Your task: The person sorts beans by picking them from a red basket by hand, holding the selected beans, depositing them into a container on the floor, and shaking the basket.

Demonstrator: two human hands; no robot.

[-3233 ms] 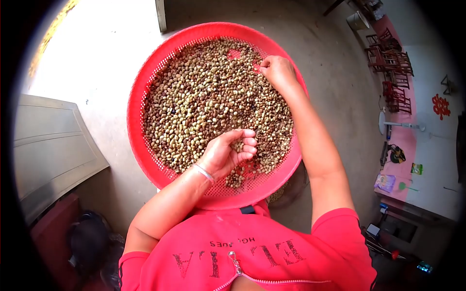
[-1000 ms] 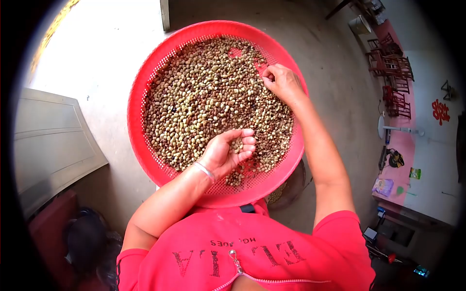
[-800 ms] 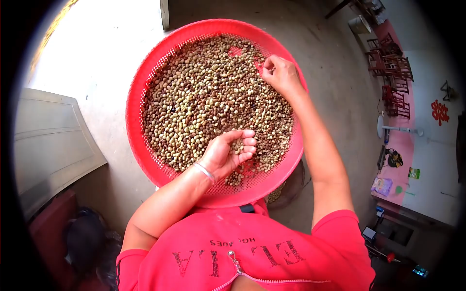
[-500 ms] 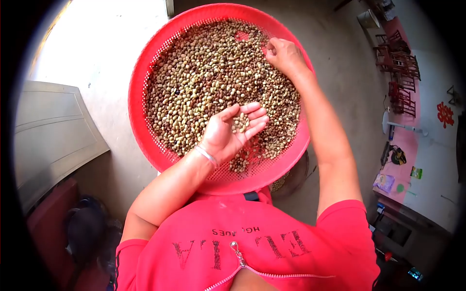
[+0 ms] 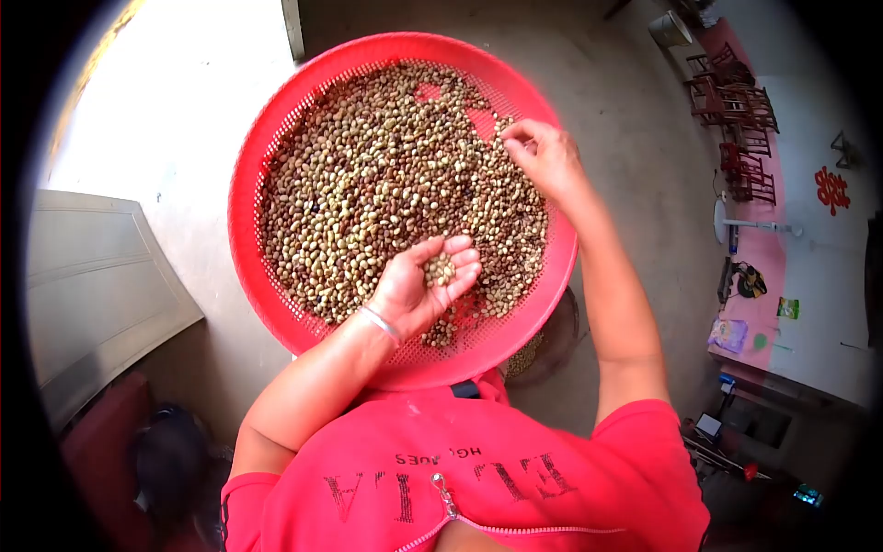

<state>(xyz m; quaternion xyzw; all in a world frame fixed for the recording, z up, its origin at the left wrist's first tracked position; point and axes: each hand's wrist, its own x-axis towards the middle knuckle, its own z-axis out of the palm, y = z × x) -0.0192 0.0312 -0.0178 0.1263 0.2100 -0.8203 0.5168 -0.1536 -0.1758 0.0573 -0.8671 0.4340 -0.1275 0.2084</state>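
A round red plastic sieve basket [image 5: 248,235] is full of small greenish-brown beans [image 5: 359,184]. My left hand [image 5: 416,285], a band round its wrist, is palm up over the near part of the basket, with a small heap of beans cupped in its slightly curled fingers. At the right side, my right hand [image 5: 549,164] hovers over the edge of the bean layer. Its thumb and forefinger come together in a pinch; whatever may be between them is too small to make out. Reddish mesh shows through gaps among the beans.
Below the basket's right side, a round container [image 5: 556,336] holding more beans is partly hidden. A pale panel [image 5: 106,276] stands at left. Along the right wall are stacked dark red chairs [image 5: 736,110], a white fan [image 5: 722,221] and a bucket [image 5: 670,30].
The whole scene sits lower in view. My right hand has come nearer to me along the basket's right side. The fingers of my left hand curl slightly more round the beans.
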